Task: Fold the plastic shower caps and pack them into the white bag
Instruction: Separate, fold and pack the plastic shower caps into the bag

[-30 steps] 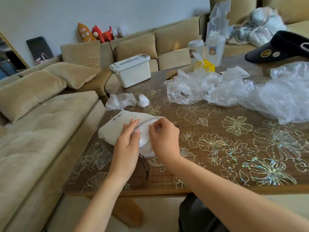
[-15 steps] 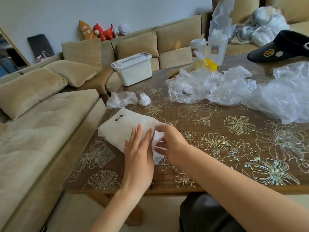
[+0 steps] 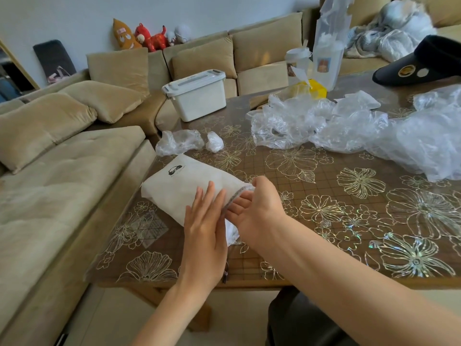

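White bag lies under a flat left hand; right hand pinches its mouth, contents hidden.

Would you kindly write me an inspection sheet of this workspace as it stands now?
Surface: brown table with a clear floral cover.
Job's things: white bag lying at the near-left corner; two small bundled caps behind it; loose shower caps heaped mid-table.
Clutter: white lidded box, dark visor, cup, yellow item.
Hands: left hand flat on the bag; right hand grips the bag's mouth.
Cables: nothing seen.
Surroundings: beige sofa with plush toys on its back.
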Demonstrator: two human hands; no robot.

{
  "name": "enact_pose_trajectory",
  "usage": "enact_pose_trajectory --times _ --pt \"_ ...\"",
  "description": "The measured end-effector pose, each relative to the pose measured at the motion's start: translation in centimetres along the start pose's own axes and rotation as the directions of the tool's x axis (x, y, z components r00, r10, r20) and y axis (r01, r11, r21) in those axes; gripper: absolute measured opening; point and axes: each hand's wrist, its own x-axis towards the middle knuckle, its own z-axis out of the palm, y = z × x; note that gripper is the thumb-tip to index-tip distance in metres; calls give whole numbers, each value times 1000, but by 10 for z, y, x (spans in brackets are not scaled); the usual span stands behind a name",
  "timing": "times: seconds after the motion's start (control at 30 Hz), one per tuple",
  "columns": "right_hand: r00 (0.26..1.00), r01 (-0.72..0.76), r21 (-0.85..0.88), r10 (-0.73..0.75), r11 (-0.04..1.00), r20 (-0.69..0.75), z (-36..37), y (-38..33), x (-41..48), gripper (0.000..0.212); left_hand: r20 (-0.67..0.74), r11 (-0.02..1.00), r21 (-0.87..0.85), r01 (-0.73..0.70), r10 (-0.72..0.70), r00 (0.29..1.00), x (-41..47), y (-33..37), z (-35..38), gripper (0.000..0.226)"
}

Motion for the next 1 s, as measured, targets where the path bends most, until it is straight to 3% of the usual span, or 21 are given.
enact_pose_trajectory --times 0.23,0.37,0.53,0.63,0.73,0.93,1.0 --pt "992 11 172 -33 985 122 4 -17 1 32 -46 998 -6 -59 59 997 -3 1 4 46" --pt "985 5 261 -50 965 166 4 -31 23 52 1 994 66 -88 88 996 0 -3 12 48" --pt "996 40 -2 -40 999 77 -11 -35 38 49 178 869 464 -174 101 979 10 -19 27 50" --pt "997 76 -267 -77 961 6 -25 -43 36 40 243 826 542 -159 27 970 14 -25 23 54" --pt "985 124 -429 -164 895 -58 -34 -50 34 24 263 846 530 -48 -110 958 22 -33 13 72" --pt "973 143 -528 -217 837 -80 -46 -53 41 21 157 827 556 76 -195 968 47 -40 10 100" --pt "961 177 -532 -262 828 -88 -47 -58 45 22 9 858 503 106 -129 992 60 -23 13 88"
